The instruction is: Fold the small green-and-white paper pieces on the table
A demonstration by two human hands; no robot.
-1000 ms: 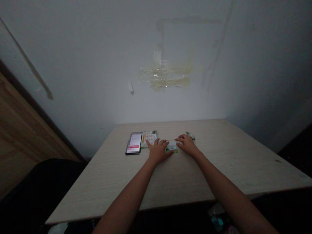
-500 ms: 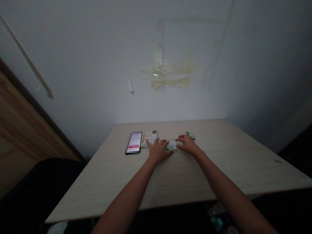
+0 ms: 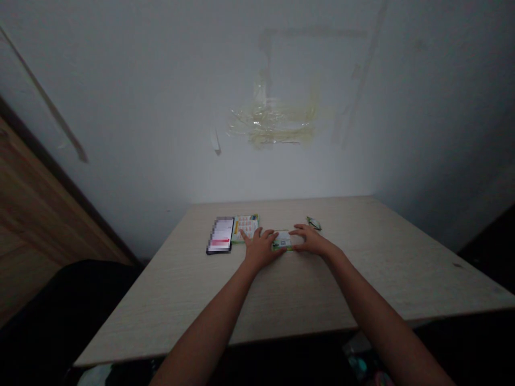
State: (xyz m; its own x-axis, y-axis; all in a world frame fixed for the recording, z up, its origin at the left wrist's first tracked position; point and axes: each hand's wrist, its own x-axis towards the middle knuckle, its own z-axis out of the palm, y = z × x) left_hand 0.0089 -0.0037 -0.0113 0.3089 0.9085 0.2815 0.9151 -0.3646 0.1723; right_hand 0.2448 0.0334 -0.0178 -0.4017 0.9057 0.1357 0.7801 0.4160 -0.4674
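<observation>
A small green-and-white printed leaflet with a square code on it lies on the table between my hands. My left hand rests over its left part with the fingers spread; the thumb is near the lower edge, and the outer fingers reach over a second printed sheet. At the leaflet's right edge is my right hand, its thumb by the lower corner and its fingertips by the upper one, held apart in a curve. A phone with a lit, blurred-out screen lies beside the printed sheet.
A small crumpled green-and-white piece lies just beyond my right hand. The pale wooden table meets a wall bearing old tape. Several dim items show below the table's front edge.
My right thumb has moved down to the leaflet's lower right corner, opening the gap to the fingers. My left hand stays almost where it was.
</observation>
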